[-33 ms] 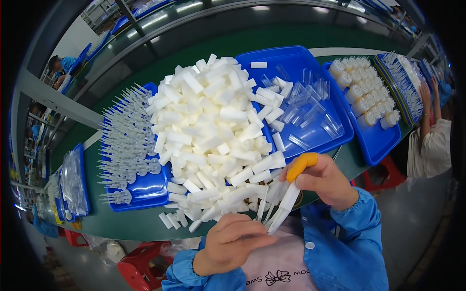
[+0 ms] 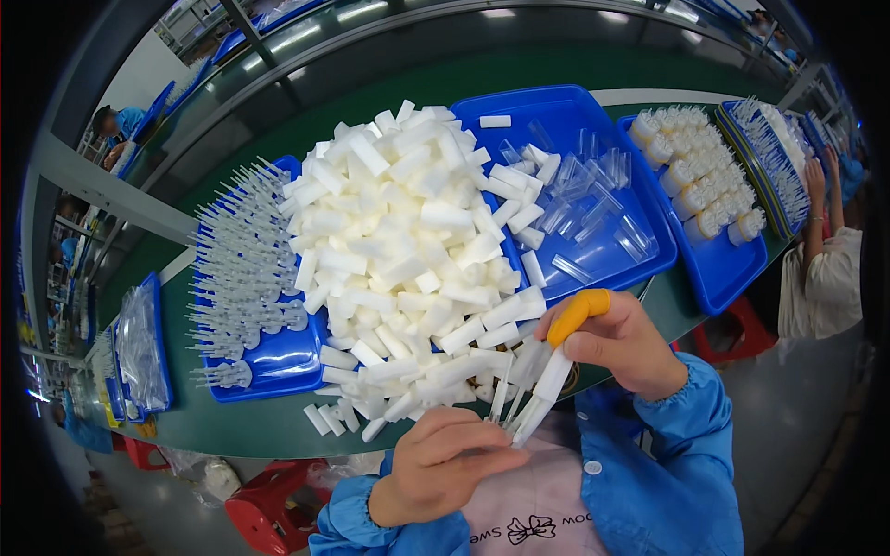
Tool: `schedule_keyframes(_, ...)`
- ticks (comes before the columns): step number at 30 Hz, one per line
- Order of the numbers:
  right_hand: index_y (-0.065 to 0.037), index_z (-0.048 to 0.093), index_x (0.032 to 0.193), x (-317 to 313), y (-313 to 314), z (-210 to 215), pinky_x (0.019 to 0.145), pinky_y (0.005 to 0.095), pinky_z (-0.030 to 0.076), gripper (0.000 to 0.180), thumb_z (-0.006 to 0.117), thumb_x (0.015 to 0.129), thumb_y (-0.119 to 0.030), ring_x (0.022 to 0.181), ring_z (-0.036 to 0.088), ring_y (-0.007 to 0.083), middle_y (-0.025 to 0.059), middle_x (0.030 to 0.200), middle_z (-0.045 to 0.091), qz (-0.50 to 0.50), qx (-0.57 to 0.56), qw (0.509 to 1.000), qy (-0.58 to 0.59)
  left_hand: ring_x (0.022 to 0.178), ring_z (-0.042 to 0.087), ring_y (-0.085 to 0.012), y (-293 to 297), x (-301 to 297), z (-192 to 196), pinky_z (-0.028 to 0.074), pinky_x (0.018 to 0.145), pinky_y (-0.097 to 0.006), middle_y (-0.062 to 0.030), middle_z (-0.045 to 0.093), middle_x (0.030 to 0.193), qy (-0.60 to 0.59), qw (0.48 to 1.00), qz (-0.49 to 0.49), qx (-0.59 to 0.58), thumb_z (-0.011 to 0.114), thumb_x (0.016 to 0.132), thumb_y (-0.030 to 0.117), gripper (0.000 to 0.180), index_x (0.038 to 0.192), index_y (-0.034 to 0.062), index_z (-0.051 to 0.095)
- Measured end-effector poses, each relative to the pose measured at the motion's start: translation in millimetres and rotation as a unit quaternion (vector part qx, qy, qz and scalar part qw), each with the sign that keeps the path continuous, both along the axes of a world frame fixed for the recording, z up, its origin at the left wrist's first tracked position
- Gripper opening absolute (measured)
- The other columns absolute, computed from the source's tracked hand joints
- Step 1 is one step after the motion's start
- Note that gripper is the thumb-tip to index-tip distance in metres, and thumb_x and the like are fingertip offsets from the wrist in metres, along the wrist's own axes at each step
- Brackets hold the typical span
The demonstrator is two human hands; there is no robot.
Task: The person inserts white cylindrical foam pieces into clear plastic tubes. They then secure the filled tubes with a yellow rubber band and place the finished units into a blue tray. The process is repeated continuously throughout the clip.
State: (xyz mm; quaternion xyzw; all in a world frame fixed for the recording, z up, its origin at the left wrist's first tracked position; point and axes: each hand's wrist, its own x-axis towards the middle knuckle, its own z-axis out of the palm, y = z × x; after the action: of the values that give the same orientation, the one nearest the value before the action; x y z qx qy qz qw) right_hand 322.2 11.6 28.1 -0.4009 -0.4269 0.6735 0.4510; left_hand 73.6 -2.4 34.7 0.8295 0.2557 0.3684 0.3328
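My right hand (image 2: 619,343), a yellow cover on its index finger, pinches the upper end of a white foam stick (image 2: 554,372). The stick slants down toward my left hand (image 2: 443,463), and its lower part seems to sit inside a clear tube (image 2: 528,422). Thumb and fingers of my left hand close on the tube's lower end. Other slim clear tubes (image 2: 501,394) stick up beside it from the left hand; how they are gripped is hidden. Just beyond both hands rises a large heap of white foam sticks (image 2: 399,241).
Left of the heap lies a blue tray (image 2: 278,369) of clear spiky plastic parts (image 2: 243,269). At right, a blue tray (image 2: 640,269) holds clear tubes (image 2: 593,185) and foam sticks; another blue tray (image 2: 718,287) carries white-and-yellow parts (image 2: 695,176). Red stools (image 2: 269,510) stand below. Another person's arms (image 2: 816,204) show far right.
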Motion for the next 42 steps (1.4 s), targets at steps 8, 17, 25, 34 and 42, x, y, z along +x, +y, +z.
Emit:
schedule_keyframes(8, -0.002, 0.065, 0.096, -22.3, -22.4, -10.1, 0.087, 0.0306, 0.042, 0.020, 0.071, 0.078, -0.009, 0.098, 0.055, 0.0190, 0.0079, 0.105, 0.059, -0.039, 0.137, 0.987, -0.078, 0.077, 0.062, -0.0248, -14.2, 11.3, -7.3, 0.049, 0.064, -0.031, -0.0096, 0.064, 0.088, -0.054, 0.987, 0.150, -0.001, 0.076, 0.067, 0.004, 0.023, 0.088, 0.0048, 0.067)
schedule_keyframes(17, -0.003, 0.066, 0.088, -20.6, -38.2, -3.7, 0.076, 0.0316, 0.037, 0.018, 0.074, 0.071, -0.006, 0.081, 0.049, 0.0200, 0.0061, 0.091, 0.062, -0.093, 0.272, 0.941, -0.176, 0.079, 0.062, -0.0227, -15.0, 4.9, -5.9, 0.048, 0.068, -0.030, -0.0128, 0.065, 0.088, -0.062, 0.981, 0.111, -0.148, 0.078, 0.070, 0.010, 0.034, 0.096, -0.0022, 0.062)
schedule_keyframes(25, -0.003, 0.066, 0.090, -27.1, -39.7, -5.5, 0.075, 0.0324, 0.039, 0.021, 0.075, 0.071, -0.006, 0.080, 0.050, 0.0202, 0.0059, 0.092, 0.063, -0.105, 0.278, 0.941, -0.164, 0.081, 0.064, -0.0224, -10.1, 5.9, -8.6, 0.052, 0.067, -0.029, -0.0144, 0.064, 0.096, -0.087, 0.982, 0.091, -0.137, 0.076, 0.069, 0.002, 0.038, 0.104, 0.0001, 0.065)
schedule_keyframes(34, -0.004, 0.067, 0.093, 6.4, 24.2, -17.3, 0.068, 0.0325, 0.042, 0.016, 0.067, 0.078, -0.012, 0.072, 0.056, 0.0203, 0.0070, 0.085, 0.061, -0.123, 0.219, 0.918, -0.307, 0.084, 0.060, -0.0202, -3.7, 3.4, -17.1, 0.047, 0.073, -0.028, -0.0132, 0.061, 0.095, -0.141, 0.969, 0.093, -0.182, 0.073, 0.071, -0.003, 0.030, 0.099, -0.0011, 0.065)
schedule_keyframes(42, -0.007, 0.067, 0.086, 3.1, 58.3, -48.1, 0.072, 0.0368, 0.036, 0.021, 0.071, 0.071, -0.022, 0.081, 0.054, 0.0238, 0.0062, 0.082, 0.055, -0.094, 0.306, 0.666, -0.674, 0.088, 0.058, -0.0202, -6.5, 3.8, -22.4, 0.046, 0.078, -0.029, -0.0128, 0.060, 0.098, -0.185, 0.946, 0.128, -0.235, 0.071, 0.070, -0.008, 0.026, 0.095, -0.0013, 0.066)
